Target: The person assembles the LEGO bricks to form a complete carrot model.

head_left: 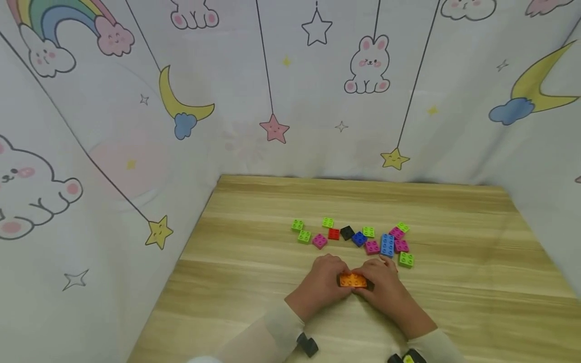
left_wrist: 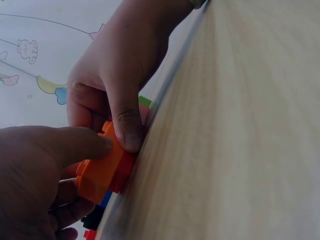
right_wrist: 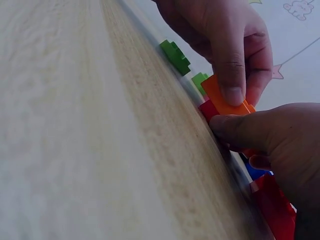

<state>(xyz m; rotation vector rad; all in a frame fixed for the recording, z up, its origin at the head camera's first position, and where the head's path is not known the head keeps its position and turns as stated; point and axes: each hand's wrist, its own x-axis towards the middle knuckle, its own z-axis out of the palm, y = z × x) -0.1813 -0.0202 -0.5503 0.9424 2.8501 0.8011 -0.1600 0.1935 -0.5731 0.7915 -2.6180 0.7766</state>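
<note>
Orange brick point(head_left: 353, 281), red brick point(left_wrist: 121, 175) below — fingers point(left_wrist: 127, 120) pinching

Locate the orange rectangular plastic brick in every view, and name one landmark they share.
Head: orange rectangular plastic brick, lower part, right of centre.
Left wrist: the brick, lower half, left of centre.
Right wrist: the brick, right of centre, around mid-height.
Shared landmark: the pale wood-grain tabletop, filling the right in the left-wrist view.
</note>
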